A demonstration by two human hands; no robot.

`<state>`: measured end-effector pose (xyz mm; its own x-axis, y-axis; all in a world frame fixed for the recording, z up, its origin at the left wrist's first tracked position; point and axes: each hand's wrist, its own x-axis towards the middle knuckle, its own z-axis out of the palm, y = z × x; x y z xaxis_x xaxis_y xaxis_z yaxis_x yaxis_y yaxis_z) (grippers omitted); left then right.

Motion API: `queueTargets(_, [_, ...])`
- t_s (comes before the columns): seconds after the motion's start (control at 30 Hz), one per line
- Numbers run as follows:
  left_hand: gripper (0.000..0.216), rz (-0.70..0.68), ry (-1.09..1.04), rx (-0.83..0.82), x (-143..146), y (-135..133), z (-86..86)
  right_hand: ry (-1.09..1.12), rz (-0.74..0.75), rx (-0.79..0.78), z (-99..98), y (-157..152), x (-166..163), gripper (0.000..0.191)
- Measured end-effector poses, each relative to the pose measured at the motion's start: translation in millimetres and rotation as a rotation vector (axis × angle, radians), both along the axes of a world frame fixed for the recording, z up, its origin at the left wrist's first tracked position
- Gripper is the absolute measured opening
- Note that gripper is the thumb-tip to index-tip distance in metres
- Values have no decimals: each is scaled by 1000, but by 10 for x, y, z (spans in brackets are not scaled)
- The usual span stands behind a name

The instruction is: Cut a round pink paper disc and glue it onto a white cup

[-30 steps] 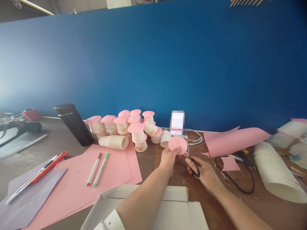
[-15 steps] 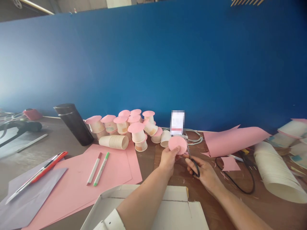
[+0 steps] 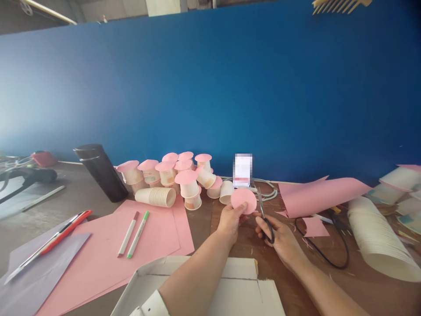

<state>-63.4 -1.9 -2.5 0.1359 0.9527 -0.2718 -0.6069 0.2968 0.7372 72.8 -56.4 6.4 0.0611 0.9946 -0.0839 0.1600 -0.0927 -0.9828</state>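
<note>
My left hand [image 3: 231,220] pinches the lower edge of a round pink paper disc [image 3: 243,200], thumb on its face. A pair of black-handled scissors [image 3: 268,229] is gripped in my right hand [image 3: 278,237], its blades pointing up just right of the disc. The blades look slightly apart and separate from the paper. Behind the disc, a white paper cup [image 3: 226,193] lies on its side. To the left, several paper cups topped with pink discs [image 3: 187,177] stand in stacked groups.
Left are a black flask [image 3: 101,173], nested cups [image 3: 155,197], pink sheets [image 3: 98,245], two markers [image 3: 138,235] and a red utility knife [image 3: 66,232]. White cardboard [image 3: 243,294] lies in front. Rolled pink paper [image 3: 324,196], a black cable [image 3: 345,259] and a large cup stack [image 3: 378,241] are right.
The scissor blades have shifted slightly away from the disc's right edge and appear more open. My left hand still holds the disc in nearly the same place.
</note>
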Motion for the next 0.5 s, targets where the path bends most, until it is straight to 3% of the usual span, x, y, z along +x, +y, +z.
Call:
queueTargets(0.2, [42,-44,8,36,-7,-4,21,9,-22,-6,51,-24,-33,52])
queueTargets(0.5, [46,-83,-24,66,-15,-20,1,19,16,8,-25,12,22,52])
